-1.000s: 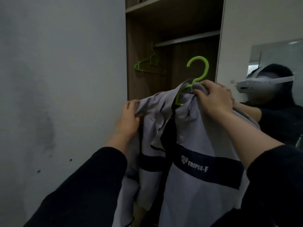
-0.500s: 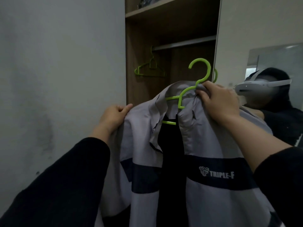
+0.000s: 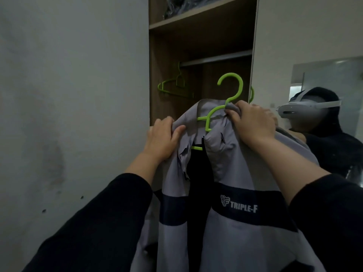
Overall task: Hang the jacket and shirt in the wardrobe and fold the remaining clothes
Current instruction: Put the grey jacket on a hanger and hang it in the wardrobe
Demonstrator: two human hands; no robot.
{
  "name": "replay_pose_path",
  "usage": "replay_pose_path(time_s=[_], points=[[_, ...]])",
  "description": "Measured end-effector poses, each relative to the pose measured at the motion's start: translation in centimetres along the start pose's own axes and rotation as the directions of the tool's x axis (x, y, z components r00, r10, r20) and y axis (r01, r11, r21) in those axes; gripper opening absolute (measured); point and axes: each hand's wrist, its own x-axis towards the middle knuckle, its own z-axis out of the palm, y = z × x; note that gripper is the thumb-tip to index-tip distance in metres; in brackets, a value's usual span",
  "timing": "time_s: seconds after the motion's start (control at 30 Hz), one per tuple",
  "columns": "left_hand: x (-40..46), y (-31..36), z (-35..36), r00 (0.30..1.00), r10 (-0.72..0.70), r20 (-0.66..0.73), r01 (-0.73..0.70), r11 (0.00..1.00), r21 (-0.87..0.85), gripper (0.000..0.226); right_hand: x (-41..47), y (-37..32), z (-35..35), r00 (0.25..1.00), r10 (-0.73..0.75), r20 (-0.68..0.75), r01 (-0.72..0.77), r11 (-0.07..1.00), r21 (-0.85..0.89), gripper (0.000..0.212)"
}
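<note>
A grey jacket (image 3: 231, 165) with a dark chest band and a "TRIPLE-F" logo hangs on a lime green hanger (image 3: 229, 95) in front of the open wardrobe (image 3: 202, 44). My right hand (image 3: 253, 122) grips the jacket's collar at the base of the hanger's hook. My left hand (image 3: 163, 138) pinches the fabric of the jacket's left shoulder. The hook points up, below the metal rail (image 3: 216, 58) and apart from it. The hanger's arms are hidden inside the jacket.
Another green hanger (image 3: 174, 88) hangs from the rail at the wardrobe's left. Dark bundled cloth (image 3: 182, 5) lies on the shelf above. A pale wall is to the left. A mirror (image 3: 334, 79) on the white door to the right reflects a person wearing a headset.
The jacket has been straightened on the hanger and lifted slightly higher. My left hand moved from the shoulder's outer edge inward to pinch the fabric near the collar. My right hand keeps its grip.
</note>
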Motion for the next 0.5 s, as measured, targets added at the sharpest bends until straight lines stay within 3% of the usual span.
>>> replay_pose_path(time_s=[0.13,0.37,0.5], points=[[2.4,1.0,1.0,0.989,-0.116,0.090,0.117,0.993,-0.013,0.036,0.8,0.3,-0.1,0.996,-0.087,-0.019,0.084,0.991,-0.106,0.043],[5.5,2.9,2.2,0.990,-0.072,0.120,0.092,0.982,-0.167,0.048,2.3,1.7,0.8,0.982,-0.185,-0.039,0.175,0.968,-0.179,0.045],[8.3,0.2,3.6,0.988,-0.147,0.050,0.155,0.954,-0.258,0.054,3.3,2.8,2.5,0.973,-0.232,-0.014,0.222,0.945,-0.241,0.047]])
